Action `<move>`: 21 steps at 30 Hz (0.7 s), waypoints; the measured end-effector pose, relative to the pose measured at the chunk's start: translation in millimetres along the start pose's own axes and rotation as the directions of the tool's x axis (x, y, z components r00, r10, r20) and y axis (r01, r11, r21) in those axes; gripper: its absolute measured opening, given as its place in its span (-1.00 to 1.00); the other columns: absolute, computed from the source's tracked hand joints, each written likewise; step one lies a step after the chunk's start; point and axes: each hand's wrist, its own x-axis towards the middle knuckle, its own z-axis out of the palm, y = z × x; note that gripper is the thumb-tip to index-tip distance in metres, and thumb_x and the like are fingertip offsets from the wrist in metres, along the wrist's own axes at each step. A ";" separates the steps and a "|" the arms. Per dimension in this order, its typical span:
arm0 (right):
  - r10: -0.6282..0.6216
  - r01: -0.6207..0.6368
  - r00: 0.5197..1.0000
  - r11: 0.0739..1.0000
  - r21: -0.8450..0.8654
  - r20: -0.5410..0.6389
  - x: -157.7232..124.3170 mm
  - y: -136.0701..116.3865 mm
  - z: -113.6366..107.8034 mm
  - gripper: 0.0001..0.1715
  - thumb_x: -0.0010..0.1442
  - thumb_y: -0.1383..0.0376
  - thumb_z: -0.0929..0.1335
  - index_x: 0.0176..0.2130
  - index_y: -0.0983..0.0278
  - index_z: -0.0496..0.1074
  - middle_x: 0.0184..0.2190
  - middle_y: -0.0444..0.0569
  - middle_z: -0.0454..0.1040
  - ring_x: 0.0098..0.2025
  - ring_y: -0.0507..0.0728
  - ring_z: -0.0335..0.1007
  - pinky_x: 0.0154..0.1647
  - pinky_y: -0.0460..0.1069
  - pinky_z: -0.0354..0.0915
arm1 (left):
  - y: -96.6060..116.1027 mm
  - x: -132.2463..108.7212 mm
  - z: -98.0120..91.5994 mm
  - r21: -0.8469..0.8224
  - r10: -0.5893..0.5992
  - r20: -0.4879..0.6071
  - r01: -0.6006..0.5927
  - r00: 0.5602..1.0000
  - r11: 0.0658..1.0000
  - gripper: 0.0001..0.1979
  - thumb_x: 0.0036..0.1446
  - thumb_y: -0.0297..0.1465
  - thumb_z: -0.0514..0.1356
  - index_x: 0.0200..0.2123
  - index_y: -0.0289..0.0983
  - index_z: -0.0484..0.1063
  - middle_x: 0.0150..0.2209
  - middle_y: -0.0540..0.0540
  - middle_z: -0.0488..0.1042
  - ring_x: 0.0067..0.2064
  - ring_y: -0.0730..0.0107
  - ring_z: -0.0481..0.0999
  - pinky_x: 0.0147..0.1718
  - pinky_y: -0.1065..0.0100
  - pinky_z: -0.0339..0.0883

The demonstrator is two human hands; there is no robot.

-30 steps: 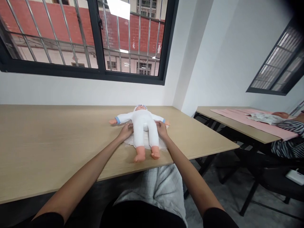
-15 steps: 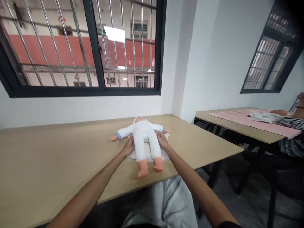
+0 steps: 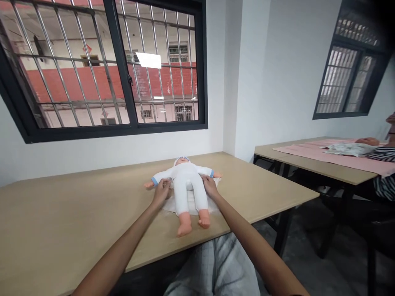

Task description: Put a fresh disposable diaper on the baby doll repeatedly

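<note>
On the near table [image 3: 77, 222], one white-clad doll [image 3: 189, 181] lies on its back over one thin white cloth [image 3: 191, 202], head to the far side, two arms spread left and right, two bare feet toward the near edge. Two hands flank its hips, the left hand [image 3: 161, 191] and right hand [image 3: 210, 186] each with fingers partly curled, though I cannot tell whether either grips anything; farther right, a second doll [image 3: 368, 141] lies on one pink sheet [image 3: 314, 149]
</note>
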 end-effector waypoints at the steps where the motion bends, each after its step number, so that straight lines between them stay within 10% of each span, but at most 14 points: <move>1: 0.016 -0.015 0.999 1.000 0.018 -0.028 1.7 -0.5 -0.8 -0.52 0.11 -0.05 0.20 -0.46 0.26 0.42 -0.38 0.06 0.52 -0.28 0.22 0.40 -0.17 0.07 0.29 | 0.7 -0.2 -0.1 0.014 0.039 -0.018 -0.039 0.999 0.999 -0.70 -0.02 -0.13 0.16 -0.30 -0.21 0.34 -0.17 -0.15 0.44 -0.05 0.17 0.39 -0.08 0.23 0.22; 6: -0.019 0.026 0.999 0.984 0.175 -0.037 7.4 -7.1 -3.0 -0.52 0.08 -0.03 0.26 -0.26 0.30 0.46 -0.18 0.05 0.51 -0.12 0.17 0.40 -0.02 0.06 0.25 | 6.6 -3.6 4.4 0.001 0.136 0.082 -0.137 0.987 0.991 -0.65 0.03 -0.19 0.16 -0.13 -0.22 0.39 0.04 -0.19 0.39 0.09 0.16 0.33 0.09 0.23 0.10; 21: -0.026 0.015 0.995 0.994 0.107 0.101 3.1 -2.3 3.6 -0.62 0.04 0.05 0.32 -0.24 0.27 0.42 -0.12 0.04 0.48 -0.05 0.19 0.35 0.06 0.10 0.20 | 9.6 -17.8 15.6 -0.081 -0.037 0.162 0.051 0.986 0.995 -0.45 -0.06 -0.08 0.23 -0.05 -0.25 0.27 0.10 -0.19 0.31 0.06 0.15 0.37 -0.02 0.28 0.27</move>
